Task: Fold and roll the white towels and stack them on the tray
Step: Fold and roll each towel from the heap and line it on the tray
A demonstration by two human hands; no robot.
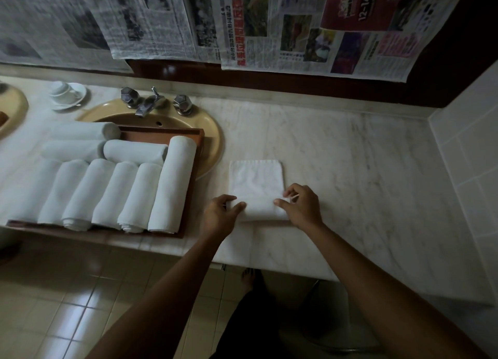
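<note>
Your left hand and right hand sit at the near edge of the folded towel, just below the middle of the frame; each pinches a near corner, thumb on top and fingers curled at the edge, so both are grasping the cloth rather than resting on it. The towel lies flat on the marble counter as a narrow strip running away from you, with its near end already turned up into a thick lip between your hands; that looks like the start of the roll, and gripping both corners at once should keep the roll square as it travels toward the far edge.

To the left of centre, the wooden tray lies partly across the yellow sink; it holds a row of rolled towels laid side by side, with more rolls across the far end, some too blurred to count. Bare wood shows only at the tray's far right, so I judge the next roll will go on top of the row; keeping it tight will help it sit there. A cup and saucer stands at the upper left beside the tap.
</note>
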